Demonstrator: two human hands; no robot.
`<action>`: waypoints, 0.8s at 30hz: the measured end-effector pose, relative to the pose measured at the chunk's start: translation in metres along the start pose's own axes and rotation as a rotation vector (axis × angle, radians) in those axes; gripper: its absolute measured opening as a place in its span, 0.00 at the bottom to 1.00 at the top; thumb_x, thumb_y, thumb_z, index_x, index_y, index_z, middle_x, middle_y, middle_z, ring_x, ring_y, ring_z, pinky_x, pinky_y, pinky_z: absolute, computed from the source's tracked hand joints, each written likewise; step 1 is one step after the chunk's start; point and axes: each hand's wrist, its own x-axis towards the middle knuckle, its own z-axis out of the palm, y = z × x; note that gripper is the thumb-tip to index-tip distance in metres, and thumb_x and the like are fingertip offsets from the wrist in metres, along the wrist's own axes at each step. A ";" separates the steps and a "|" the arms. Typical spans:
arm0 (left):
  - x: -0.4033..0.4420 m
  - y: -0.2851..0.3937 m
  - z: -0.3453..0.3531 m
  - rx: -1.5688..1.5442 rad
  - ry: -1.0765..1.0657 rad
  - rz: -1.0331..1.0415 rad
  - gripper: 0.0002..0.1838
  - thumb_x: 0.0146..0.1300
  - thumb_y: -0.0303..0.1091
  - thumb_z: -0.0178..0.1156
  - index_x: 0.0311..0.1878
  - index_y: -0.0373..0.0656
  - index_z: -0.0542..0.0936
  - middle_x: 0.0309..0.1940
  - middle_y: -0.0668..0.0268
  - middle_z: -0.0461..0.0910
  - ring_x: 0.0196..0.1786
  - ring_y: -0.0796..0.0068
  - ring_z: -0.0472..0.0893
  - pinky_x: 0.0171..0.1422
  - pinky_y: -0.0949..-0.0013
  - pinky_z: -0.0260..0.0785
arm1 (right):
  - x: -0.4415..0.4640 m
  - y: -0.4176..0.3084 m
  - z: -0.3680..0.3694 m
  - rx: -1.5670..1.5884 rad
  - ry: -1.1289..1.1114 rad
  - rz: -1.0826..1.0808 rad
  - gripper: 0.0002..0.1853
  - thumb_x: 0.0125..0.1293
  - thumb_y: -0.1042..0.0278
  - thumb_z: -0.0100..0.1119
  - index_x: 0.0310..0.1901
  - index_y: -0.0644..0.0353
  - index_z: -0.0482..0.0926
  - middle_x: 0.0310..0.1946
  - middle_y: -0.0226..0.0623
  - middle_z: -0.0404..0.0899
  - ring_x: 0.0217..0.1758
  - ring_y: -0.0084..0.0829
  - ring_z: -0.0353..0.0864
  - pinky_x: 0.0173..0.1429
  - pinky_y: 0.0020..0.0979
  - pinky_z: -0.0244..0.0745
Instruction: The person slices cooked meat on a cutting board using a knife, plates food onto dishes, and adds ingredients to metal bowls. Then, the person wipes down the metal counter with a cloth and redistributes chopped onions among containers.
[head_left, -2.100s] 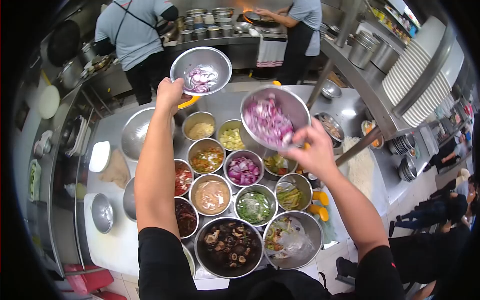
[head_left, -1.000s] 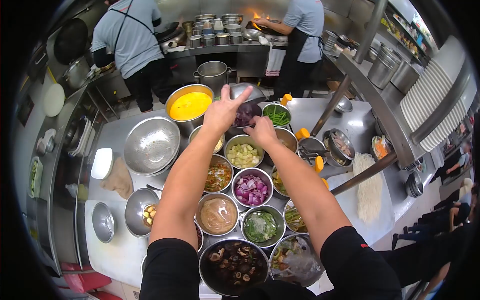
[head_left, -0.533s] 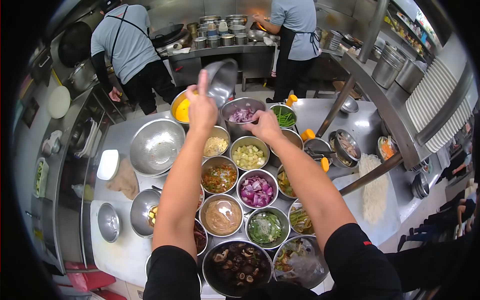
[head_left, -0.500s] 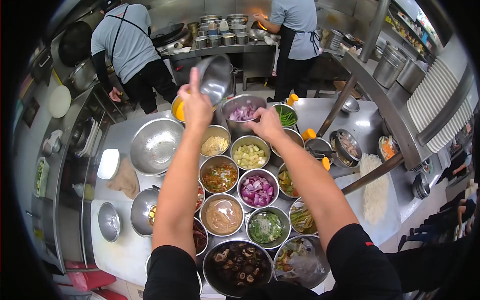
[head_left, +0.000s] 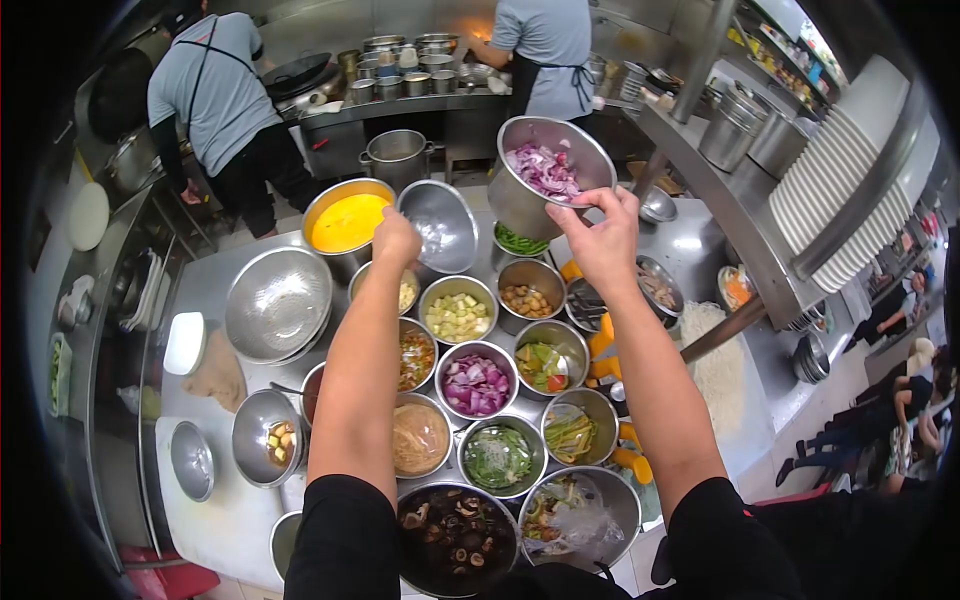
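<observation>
My left hand [head_left: 397, 240] is closed on the rim of an empty-looking metal bowl [head_left: 446, 235], tilted with its inside facing me. Beside that hand stands a pot of yellow liquid [head_left: 349, 222], perhaps beaten egg. My right hand [head_left: 604, 238] pinches the rim of a deep metal pot [head_left: 520, 205], which hangs tilted above the other containers. Chopped red onion [head_left: 543, 170] lies inside it. Underneath, green cut vegetables [head_left: 519, 243] show partly. Nearer to me are a pot of pale diced vegetable [head_left: 458, 316] and one of larger red onion pieces [head_left: 475, 385].
A wide metal bowl [head_left: 278, 305] sits at the left. Several food pots, including dark mushrooms [head_left: 455, 540], fill the near table. A slanted metal post [head_left: 725, 328] and a shelf with stacked plates [head_left: 845, 190] stand right. Two people [head_left: 225, 90] work at the back stove.
My right hand has lifted the red onion pot up and to the right. My left hand has lowered the metal bowl towards where that pot stood. The view has shifted.
</observation>
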 end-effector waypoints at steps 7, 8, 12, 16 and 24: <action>0.002 0.001 0.003 0.405 0.009 0.181 0.20 0.64 0.36 0.63 0.52 0.29 0.79 0.48 0.45 0.83 0.50 0.49 0.84 0.53 0.54 0.78 | -0.018 -0.007 -0.013 0.094 -0.108 0.168 0.18 0.49 0.60 0.80 0.35 0.57 0.81 0.54 0.44 0.68 0.42 0.31 0.77 0.40 0.29 0.77; -0.012 0.009 -0.007 0.433 0.061 0.241 0.23 0.64 0.39 0.63 0.54 0.29 0.78 0.48 0.45 0.83 0.51 0.48 0.84 0.55 0.54 0.77 | -0.022 -0.008 -0.011 0.128 -0.130 0.208 0.17 0.50 0.60 0.80 0.35 0.56 0.81 0.54 0.44 0.69 0.48 0.34 0.78 0.41 0.30 0.77; -0.058 0.030 -0.051 -0.397 -0.530 0.104 0.34 0.64 0.57 0.62 0.63 0.40 0.73 0.55 0.50 0.79 0.47 0.57 0.86 0.39 0.63 0.81 | -0.029 -0.005 0.018 0.220 -0.085 0.088 0.18 0.48 0.62 0.81 0.37 0.55 0.81 0.57 0.46 0.66 0.42 0.32 0.78 0.34 0.28 0.76; -0.085 0.039 -0.026 -0.871 -0.712 -0.083 0.32 0.69 0.57 0.57 0.66 0.44 0.66 0.51 0.53 0.78 0.37 0.60 0.85 0.31 0.65 0.80 | -0.036 -0.021 0.061 0.197 -0.074 -0.119 0.18 0.48 0.65 0.79 0.36 0.60 0.78 0.58 0.55 0.63 0.61 0.56 0.70 0.64 0.44 0.69; -0.036 0.034 -0.016 -0.755 -0.109 0.171 0.33 0.67 0.26 0.45 0.76 0.45 0.55 0.54 0.42 0.75 0.39 0.56 0.86 0.33 0.61 0.81 | -0.045 0.013 0.084 0.080 -0.469 0.067 0.18 0.60 0.65 0.67 0.50 0.62 0.78 0.50 0.49 0.78 0.58 0.52 0.74 0.61 0.44 0.71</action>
